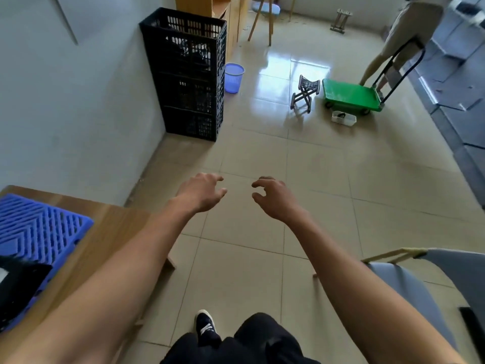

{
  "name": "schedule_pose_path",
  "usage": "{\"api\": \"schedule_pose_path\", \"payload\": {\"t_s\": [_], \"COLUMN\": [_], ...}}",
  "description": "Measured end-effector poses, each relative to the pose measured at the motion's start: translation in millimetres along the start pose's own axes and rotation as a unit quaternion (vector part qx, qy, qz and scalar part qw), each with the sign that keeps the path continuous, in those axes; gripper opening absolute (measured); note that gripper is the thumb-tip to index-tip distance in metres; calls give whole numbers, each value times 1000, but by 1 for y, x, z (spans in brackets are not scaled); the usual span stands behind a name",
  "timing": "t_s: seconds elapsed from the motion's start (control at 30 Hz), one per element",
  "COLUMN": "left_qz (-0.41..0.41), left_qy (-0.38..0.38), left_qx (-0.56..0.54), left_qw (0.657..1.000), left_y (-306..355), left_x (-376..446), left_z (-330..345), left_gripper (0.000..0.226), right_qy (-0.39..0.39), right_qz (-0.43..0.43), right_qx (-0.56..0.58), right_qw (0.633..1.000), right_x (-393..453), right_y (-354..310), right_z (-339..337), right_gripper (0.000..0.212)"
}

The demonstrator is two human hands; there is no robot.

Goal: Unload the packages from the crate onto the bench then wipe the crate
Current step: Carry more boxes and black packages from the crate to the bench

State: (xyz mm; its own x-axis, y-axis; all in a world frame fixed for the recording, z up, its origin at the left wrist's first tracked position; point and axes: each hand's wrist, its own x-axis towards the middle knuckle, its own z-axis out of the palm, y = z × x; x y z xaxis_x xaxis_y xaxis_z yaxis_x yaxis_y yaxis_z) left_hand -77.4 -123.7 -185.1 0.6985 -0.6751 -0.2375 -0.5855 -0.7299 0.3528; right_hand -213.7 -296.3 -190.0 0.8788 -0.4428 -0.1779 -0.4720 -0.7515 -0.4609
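A stack of black slatted crates (187, 74) stands against the left wall, a few steps ahead, with dark items showing through the top one's slots. Both my arms reach forward over the tiled floor. My left hand (202, 193) and my right hand (271, 197) hang side by side with loosely curled fingers, holding nothing. The wooden bench (105, 232) is at my lower left. On it lies a blue slatted plastic piece (36, 229) with something black (18, 282) lying over its near end.
A purple bin (233, 77) sits beside the crates. Ahead to the right are a small folding stool (305, 93), a green trolley (351, 97), a white tray (343, 118) and another person (404, 35). A grey chair (425, 285) is at my right.
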Motion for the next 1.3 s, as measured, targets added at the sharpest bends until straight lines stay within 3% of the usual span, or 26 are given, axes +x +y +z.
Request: {"api": "schedule_pose_path", "payload": {"t_s": [0.47, 0.67, 0.93, 1.3], "left_qz": [-15, -58, -116, -142], "left_qy": [-33, -15, -15, 15], "left_qx": [45, 24, -9, -48], "left_qw": [998, 998, 993, 989], "left_y": [17, 11, -48, -163], "left_x": [243, 329, 439, 627], "left_z": [-39, -76, -101, -183], "left_gripper": [51, 49, 49, 50], "right_qy": [-26, -34, -60, -48], "right_qz": [31, -17, -54, -93], "right_qx": [57, 68, 59, 49], "right_qw": [998, 997, 995, 993], "right_x": [247, 360, 506, 728], "right_y": [58, 61, 34, -47], "right_z": [-52, -87, -87, -90], "right_gripper": [37, 40, 52, 36]}}
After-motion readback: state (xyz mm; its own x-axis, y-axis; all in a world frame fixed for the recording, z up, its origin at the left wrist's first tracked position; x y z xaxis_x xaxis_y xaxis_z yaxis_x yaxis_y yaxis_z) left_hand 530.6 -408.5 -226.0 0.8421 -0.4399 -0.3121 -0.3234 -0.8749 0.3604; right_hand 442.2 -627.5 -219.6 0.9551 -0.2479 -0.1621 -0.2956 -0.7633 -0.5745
